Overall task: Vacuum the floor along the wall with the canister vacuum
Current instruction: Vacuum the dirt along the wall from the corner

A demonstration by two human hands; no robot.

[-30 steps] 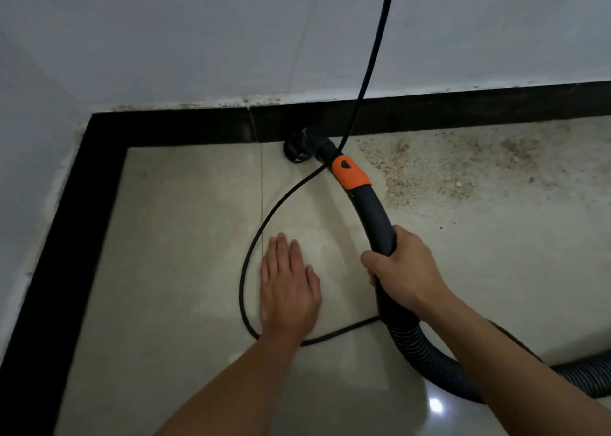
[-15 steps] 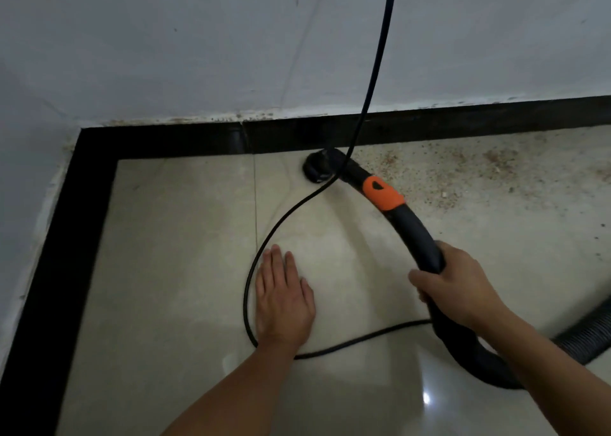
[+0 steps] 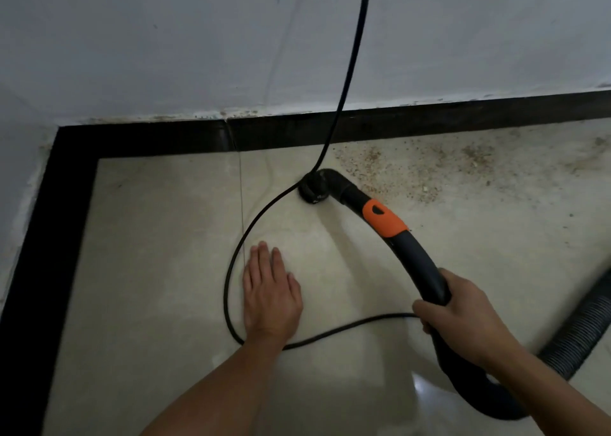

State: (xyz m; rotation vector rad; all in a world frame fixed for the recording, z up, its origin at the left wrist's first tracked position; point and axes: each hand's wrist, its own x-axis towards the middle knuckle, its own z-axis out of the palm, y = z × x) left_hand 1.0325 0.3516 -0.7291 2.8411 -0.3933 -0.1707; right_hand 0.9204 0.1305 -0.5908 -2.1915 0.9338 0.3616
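Head camera looks down on a corner of pale glossy tiled floor, edged by a black skirting strip at the foot of a white painted wall. The right hand is wrapped around the black curved plastic vacuum handle, with the fingers curled over it. Below the forearm the handle bends back into a grey ribbed flexible hose that runs off the right edge.

An orange plastic collar sits further up the handle. Beyond it the small round black nozzle rests on the floor, near the skirting strip but not against it. Just right of the nozzle, brownish gritty dirt is scattered along the base of the wall.

The left hand lies flat on the tile, palm down, fingers straight and close together, holding nothing. A thin black power cord hangs down the wall and passes beside the nozzle. It loops around the left side of the left hand, goes under that wrist and runs toward the right hand. The two hands are apart.
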